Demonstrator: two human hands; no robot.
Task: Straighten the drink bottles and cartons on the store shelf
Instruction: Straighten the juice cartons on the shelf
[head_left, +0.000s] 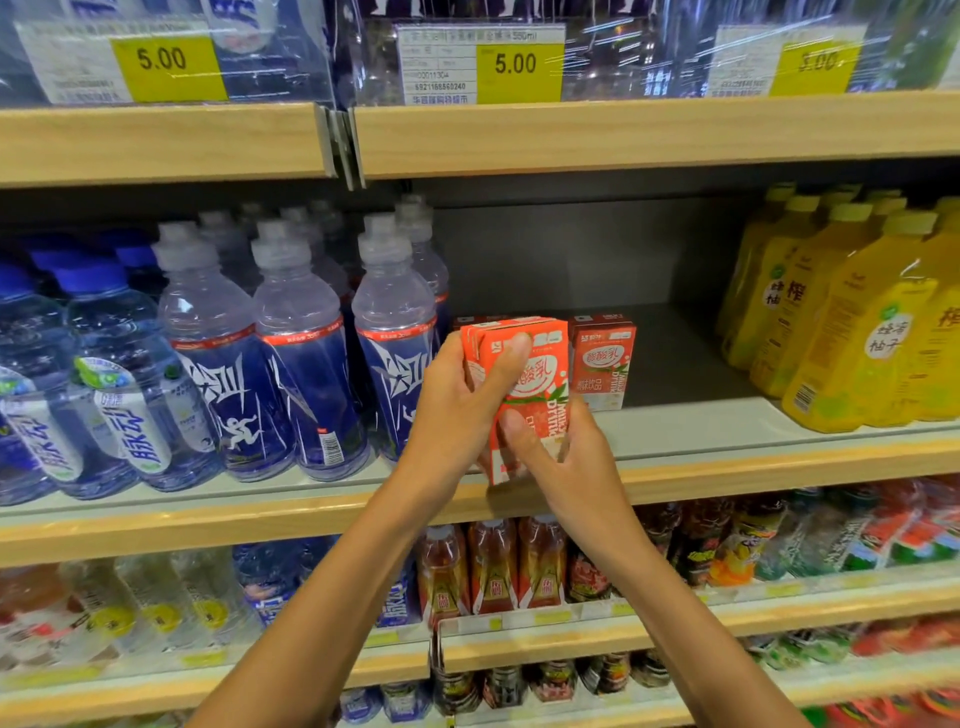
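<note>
One red carton (540, 374), tilted at the front edge of the middle shelf (727, 426); whether its base touches we cannot tell. We grip it with left hand (457, 410) high and right hand (566, 462) low. Second carton (602, 364) just behind. Blue bottles (306, 374) left, yellow bottles (841, 338) right.

You hold the carton (524, 379) over the front edge of the middle shelf (727, 428): your left hand (457, 400) on its left side, your right hand (566, 462) at its lower right. Second carton (602, 364) stands just behind, to the right. Left bottles (306, 374) stand just left of both; right bottles (841, 353) well apart at right.
</note>
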